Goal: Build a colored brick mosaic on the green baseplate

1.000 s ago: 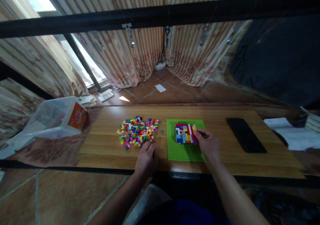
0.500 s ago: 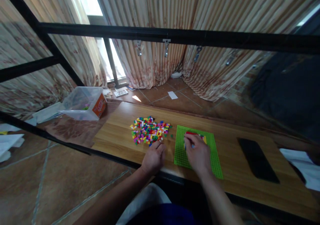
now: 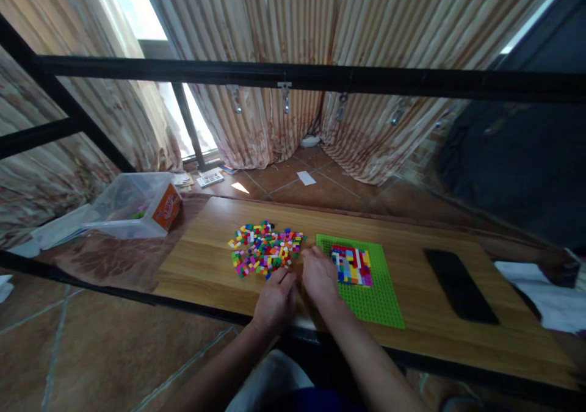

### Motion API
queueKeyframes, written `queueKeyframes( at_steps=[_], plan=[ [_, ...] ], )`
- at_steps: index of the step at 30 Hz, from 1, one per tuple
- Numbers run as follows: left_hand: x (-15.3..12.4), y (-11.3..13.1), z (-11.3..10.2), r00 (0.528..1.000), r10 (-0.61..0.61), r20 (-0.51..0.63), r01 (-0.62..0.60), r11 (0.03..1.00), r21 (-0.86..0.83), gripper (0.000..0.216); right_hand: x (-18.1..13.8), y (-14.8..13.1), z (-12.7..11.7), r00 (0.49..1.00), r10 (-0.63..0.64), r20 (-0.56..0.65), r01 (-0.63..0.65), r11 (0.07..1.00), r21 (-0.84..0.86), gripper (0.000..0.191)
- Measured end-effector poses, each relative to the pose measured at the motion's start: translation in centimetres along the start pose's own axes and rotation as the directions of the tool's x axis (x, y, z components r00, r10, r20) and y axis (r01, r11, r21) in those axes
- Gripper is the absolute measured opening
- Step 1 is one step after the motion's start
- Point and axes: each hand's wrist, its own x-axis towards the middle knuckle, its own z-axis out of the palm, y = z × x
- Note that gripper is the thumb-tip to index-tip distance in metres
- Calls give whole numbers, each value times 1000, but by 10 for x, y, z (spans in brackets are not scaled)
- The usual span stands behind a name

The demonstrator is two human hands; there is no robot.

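A pile of small coloured bricks (image 3: 264,249) lies on the wooden board (image 3: 206,259). To its right sits a green baseplate (image 3: 375,290) with a block of mixed-colour bricks (image 3: 351,265) built on its near-left part. My left hand (image 3: 274,299) rests curled on the board just below the pile. My right hand (image 3: 319,276) lies between the pile and the baseplate, its fingers bent toward the pile's right edge. What the fingers of either hand hold, if anything, is hidden.
A black phone (image 3: 459,285) lies flat on the board's right side. A clear plastic tub (image 3: 132,204) with an orange label stands off the left end. White paper (image 3: 540,293) lies at the far right. A black metal bar (image 3: 293,76) crosses overhead.
My right hand has left the built bricks on the baseplate and moved left to the edge of the loose pile. The left hand stays put. The camera view has shifted.
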Motion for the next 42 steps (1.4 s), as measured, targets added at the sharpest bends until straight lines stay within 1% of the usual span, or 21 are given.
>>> queueKeyframes(
  at_steps=[2, 4, 5, 7, 9, 10, 12, 14, 17, 21, 26, 30, 32, 34, 35, 38, 40, 42],
  plan=[
    [0, 0, 0, 1000, -3, -1, 3, 1000, 3, 19, -13, 2, -9, 992, -5, -122, 27, 984, 177, 29],
    [1, -1, 0, 1000, 0, -3, 0, 1000, -2, 19, -27, 9, -21, 964, 34, -265, 73, 922, 381, 25],
    [1, -2, 0, 1000, 3, -2, -3, 1000, -6, 19, -35, 16, -25, 948, 70, -311, 85, 884, 459, 24],
    [1, -3, 0, 1000, 4, 2, -4, 1000, -8, 19, -49, 35, -32, 924, 170, -344, 68, 810, 583, 22],
    [1, -5, 1, 1000, 0, 11, 0, 1000, -1, 19, -60, 61, -34, 903, 293, -315, 3, 727, 686, 25],
    [1, -5, 1, 1000, -3, 14, 3, 1000, 3, 19, -64, 76, -33, 893, 351, -280, -40, 683, 729, 27],
    [1, -6, 2, 1000, -7, 16, 7, 1000, 4, 19, -68, 102, -30, 869, 442, -223, -133, 642, 755, 30],
    [1, -5, 1, 1000, -10, 17, 10, 1000, 4, 19, -68, 123, -28, 847, 493, -196, -206, 647, 734, 31],
    [1, -4, 0, 1000, -6, 20, 6, 1000, 4, 19, -62, 137, -26, 840, 513, -177, -246, 650, 719, 32],
    [2, -2, -1, 1000, -11, 22, 11, 1000, 1, 19, -50, 139, -24, 835, 537, -124, -282, 610, 740, 37],
    [2, -2, -1, 1000, -13, 27, 13, 1000, -4, 19, -43, 139, -22, 832, 529, -166, -268, 645, 715, 38],
    [2, -1, -2, 1000, -14, 27, 14, 1000, -6, 19, -40, 138, -23, 837, 520, -173, -252, 647, 720, 38],
    [2, 0, -3, 999, -17, 30, 17, 1000, -6, 19, -39, 136, -22, 829, 531, -173, -253, 633, 732, 39],
    [2, 0, -3, 999, -21, 37, 21, 1000, -4, 19, -38, 135, -21, 811, 563, -160, -258, 589, 766, 39],
    [2, 0, -3, 999, -24, 38, 24, 1000, -3, 19, -37, 135, -20, 800, 583, -142, -262, 552, 792, 40],
    [2, 0, -3, 999, -20, 37, 20, 1000, -4, 19, -36, 137, -18, 776, 629, -46, -276, 404, 872, 43],
    [2, 1, -3, 999, -16, 33, 17, 1000, -2, 19, -37, 140, -17, 780, 626, 10, -280, 334, 900, 45],
    [3, 1, -3, 999, -14, 38, 14, 1000, 5, 19, -39, 143, -16, 793, 608, 43, -277, 296, 914, 44]
  ],
)
